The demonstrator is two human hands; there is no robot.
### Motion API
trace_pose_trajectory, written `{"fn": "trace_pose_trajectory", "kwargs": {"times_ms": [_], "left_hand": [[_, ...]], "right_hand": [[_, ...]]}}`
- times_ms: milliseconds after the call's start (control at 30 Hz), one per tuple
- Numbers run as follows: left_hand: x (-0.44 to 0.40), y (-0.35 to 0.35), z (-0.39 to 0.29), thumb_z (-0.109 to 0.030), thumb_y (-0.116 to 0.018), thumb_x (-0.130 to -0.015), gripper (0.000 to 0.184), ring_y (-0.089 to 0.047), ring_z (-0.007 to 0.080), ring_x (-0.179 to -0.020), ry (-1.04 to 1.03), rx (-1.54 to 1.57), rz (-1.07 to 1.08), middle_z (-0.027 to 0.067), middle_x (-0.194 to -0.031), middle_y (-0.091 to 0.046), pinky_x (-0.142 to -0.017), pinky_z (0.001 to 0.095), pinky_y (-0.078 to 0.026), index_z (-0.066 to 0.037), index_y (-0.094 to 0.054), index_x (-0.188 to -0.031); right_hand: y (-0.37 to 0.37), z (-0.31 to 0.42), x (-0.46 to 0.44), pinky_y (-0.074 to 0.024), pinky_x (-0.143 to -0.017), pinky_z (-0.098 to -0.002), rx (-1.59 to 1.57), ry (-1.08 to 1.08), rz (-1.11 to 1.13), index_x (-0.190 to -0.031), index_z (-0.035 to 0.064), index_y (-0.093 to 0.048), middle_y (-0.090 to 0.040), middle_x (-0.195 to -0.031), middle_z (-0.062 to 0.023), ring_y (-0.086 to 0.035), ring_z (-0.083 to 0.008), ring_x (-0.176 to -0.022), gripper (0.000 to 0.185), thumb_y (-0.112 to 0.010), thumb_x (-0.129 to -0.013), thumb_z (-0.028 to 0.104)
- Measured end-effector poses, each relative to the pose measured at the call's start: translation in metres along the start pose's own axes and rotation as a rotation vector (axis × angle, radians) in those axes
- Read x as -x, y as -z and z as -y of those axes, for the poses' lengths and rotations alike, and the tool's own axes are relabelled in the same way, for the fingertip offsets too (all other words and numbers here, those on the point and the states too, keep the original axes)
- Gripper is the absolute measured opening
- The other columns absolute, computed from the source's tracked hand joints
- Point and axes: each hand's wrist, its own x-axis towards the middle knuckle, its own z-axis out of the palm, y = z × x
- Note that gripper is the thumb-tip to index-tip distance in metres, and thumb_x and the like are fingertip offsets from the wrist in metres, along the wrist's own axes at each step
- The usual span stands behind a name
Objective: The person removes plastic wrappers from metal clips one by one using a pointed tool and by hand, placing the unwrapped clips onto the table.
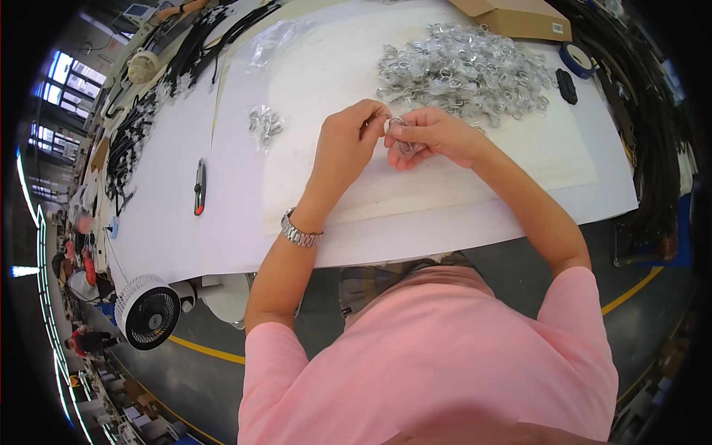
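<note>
Over the white table sheet (445,211), my two hands meet in front of my chest. Held in my right hand (441,137), between thumb and fingers, is a shiny metal hook (403,132) that seems to have clear plastic around it. My left hand (352,133), with a metal watch on its wrist, is closed in a pinch right beside the hook; what its fingertips grip is too small to tell. Just beyond my right hand lies a large heap of plastic-wrapped metal hooks (463,70). A few loose metal pieces (265,127) lie left of my left hand.
A utility knife (199,188) lies to the left, near black straps (137,141). A clear plastic bag (278,41) is at the back. An open cardboard box (512,18), tape roll (578,61) and small black object (566,86) border the heap. A fan (150,311) stands front left.
</note>
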Motion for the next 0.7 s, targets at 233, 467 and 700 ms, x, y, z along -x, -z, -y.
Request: {"fn": "trace_pose_trajectory", "kwargs": {"times_ms": [233,467,700], "left_hand": [[-0.002,0.003,-0.005,-0.02,-0.07,-0.105,0.022,-0.045,0.0023,-0.057,0.303,0.348,0.104,-0.0001,-0.084,-0.072,-0.051,0.0219,-0.034,0.001,-0.074,-0.113],[0.001,-0.001,0.0,-0.021,-0.07,-0.105,0.028,-0.043,0.0018,-0.054,0.365,0.743,0.221,0.0054,-0.09,-0.074,-0.048,0.0197,-0.03,0.003,-0.072,-0.119],[0.002,-0.001,0.005,-0.019,-0.07,-0.105,0.021,-0.043,0.0019,-0.054,0.446,0.813,0.373,0.0061,-0.09,-0.074,-0.047,0.0199,-0.029,0.002,-0.073,-0.107]], "right_hand": [[0.001,0.0,-0.01,-0.0538,-0.104,-0.0336,-0.214,0.301,-0.288,-0.123,0.0044,-0.074,-0.076,-0.121,-0.0064,-0.07,-0.0152,-0.116,0.036,-0.065,-0.109,0.036],[-0.015,-0.007,-0.012,-0.0535,-0.096,-0.0343,-0.261,0.269,-0.19,-0.132,0.0016,-0.071,-0.075,-0.117,-0.0057,-0.069,-0.0148,-0.103,0.045,-0.059,-0.112,0.04],[-0.02,0.002,-0.007,-0.0552,-0.08,-0.0337,-0.377,0.286,-0.171,-0.142,-0.002,-0.062,-0.074,-0.127,-0.0132,-0.069,-0.0175,-0.092,0.054,-0.051,-0.114,0.043]]}}
